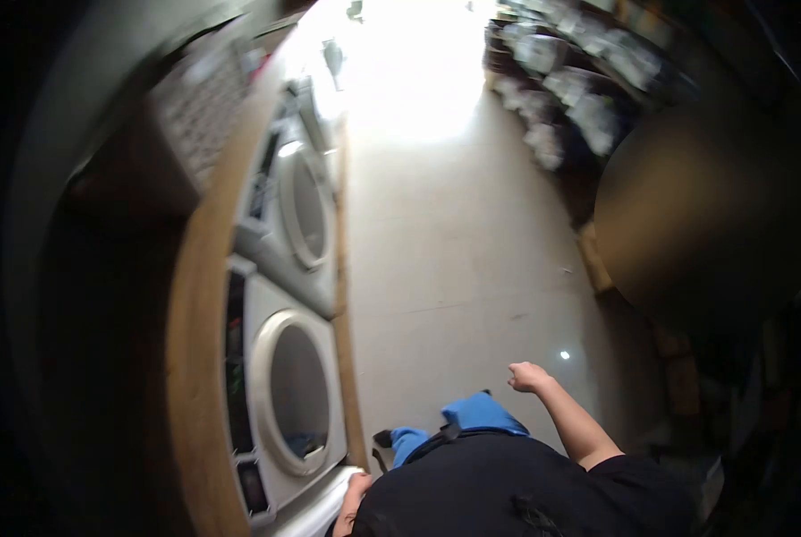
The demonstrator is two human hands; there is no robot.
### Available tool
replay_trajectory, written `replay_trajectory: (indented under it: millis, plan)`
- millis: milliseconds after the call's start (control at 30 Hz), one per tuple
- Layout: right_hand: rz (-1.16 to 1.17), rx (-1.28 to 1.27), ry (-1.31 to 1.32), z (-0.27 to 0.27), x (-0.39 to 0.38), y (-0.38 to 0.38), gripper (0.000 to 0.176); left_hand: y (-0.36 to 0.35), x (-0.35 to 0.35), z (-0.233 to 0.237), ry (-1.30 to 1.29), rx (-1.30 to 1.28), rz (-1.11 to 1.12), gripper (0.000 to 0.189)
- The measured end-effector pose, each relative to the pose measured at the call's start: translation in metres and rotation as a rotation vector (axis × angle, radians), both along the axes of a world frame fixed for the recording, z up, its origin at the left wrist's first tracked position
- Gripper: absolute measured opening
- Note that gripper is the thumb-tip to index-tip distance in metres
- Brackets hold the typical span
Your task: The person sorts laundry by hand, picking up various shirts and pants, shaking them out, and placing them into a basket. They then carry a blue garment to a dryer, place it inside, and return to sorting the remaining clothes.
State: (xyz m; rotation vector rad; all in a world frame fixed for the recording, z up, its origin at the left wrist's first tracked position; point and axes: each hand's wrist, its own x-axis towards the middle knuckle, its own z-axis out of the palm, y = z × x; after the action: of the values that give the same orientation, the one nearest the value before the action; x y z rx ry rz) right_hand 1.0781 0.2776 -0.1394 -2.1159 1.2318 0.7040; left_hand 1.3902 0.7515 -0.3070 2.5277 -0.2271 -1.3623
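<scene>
My right hand [527, 377] is held out over the pale floor, its fingers curled together; whatever it may hold is too small to make out. Low in the view, my left hand [358, 485] is beside the white edge of a machine [315, 503], its fingers mostly hidden. Just ahead of that hand stands a white front-loading machine [250, 313] with a round door [300, 394], and dark and bluish cloth shows behind the glass. A second machine [306, 206] with a round door is farther along the row.
Wooden framing [194, 331] runs along the machines on the left. A pale tiled floor [445, 251] stretches toward bright light. Shelves with plastic-wrapped items [588, 112] line the right. A large blurred round shape [678, 215] covers part of the right side.
</scene>
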Motion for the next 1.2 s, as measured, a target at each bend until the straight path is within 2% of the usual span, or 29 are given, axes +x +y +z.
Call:
replay_trajectory:
  millis: [100, 167, 267, 333, 433, 533, 600, 667, 733, 767, 867, 967, 1033, 1100, 1133, 1200]
  plan:
    - [-0.318, -0.046, 0.066, 0.019, -0.126, -0.021, 0.041, -0.090, 0.009, -0.004, -0.072, -0.030, -0.096, 0.024]
    - [-0.475, -0.042, 0.093, 0.033, -0.186, -0.032, 0.041, -0.172, 0.003, -0.009, -0.057, -0.019, -0.068, 0.024]
    - [-0.635, -0.025, 0.069, 0.030, -0.251, -0.032, 0.040, -0.299, -0.035, -0.002, 0.159, -0.172, -0.012, 0.026]
    - [-0.746, -0.062, 0.009, 0.030, -0.269, -0.030, 0.039, -0.375, -0.075, 0.001, 0.202, -0.275, -0.181, 0.030]
    - [-0.813, -0.059, -0.126, 0.025, -0.284, -0.034, 0.039, -0.479, -0.144, 0.005, 0.208, -0.411, -0.548, 0.030]
    - [-0.889, -0.038, -0.252, 0.016, -0.305, -0.033, 0.041, -0.557, -0.201, 0.004, 0.269, -0.305, -0.808, 0.032]
    - [-0.990, -0.037, -0.303, 0.020, -0.326, -0.038, 0.042, -0.599, -0.228, -0.002, 0.212, -0.191, -0.965, 0.031]
    - [-1.095, -0.055, -0.288, 0.023, -0.362, -0.044, 0.041, -0.638, -0.248, -0.024, 0.130, -0.111, -1.142, 0.032]
    - [-1.191, -0.078, -0.246, 0.019, -0.407, -0.044, 0.041, -0.677, -0.279, -0.013, 0.123, -0.027, -1.282, 0.031]
    - [-1.260, -0.130, -0.219, 0.001, -0.431, -0.039, 0.041, -0.701, -0.291, -0.011, 0.058, -0.044, -1.525, 0.030]
    - [-1.533, -0.191, -0.100, 0.012, -0.490, -0.027, 0.042, -0.755, -0.317, -0.025, -0.171, -0.119, -2.234, 0.031]
    - [-1.828, -0.329, -0.079, 0.013, -0.534, -0.015, 0.045, -0.863, -0.413, -0.042, 0.171, 0.471, -1.767, 0.036]
    - [-1.998, -0.421, -0.121, -0.001, -0.550, -0.003, 0.045, -0.945, -0.498, -0.039, 0.053, 0.311, -2.190, 0.035]
    - [-2.128, -0.477, -0.179, -0.016, -0.562, 0.011, 0.041, -1.010, -0.594, -0.035, -0.084, -0.119, -2.441, 0.027]
    - [-2.144, -0.446, -0.225, -0.020, -0.566, 0.016, 0.039, -1.038, -0.641, -0.036, -0.106, -0.384, -2.455, 0.023]
    - [-2.156, -0.402, -0.318, -0.022, -0.587, 0.024, 0.035, -1.082, -0.744, -0.039, -0.019, -0.929, -2.286, 0.015]
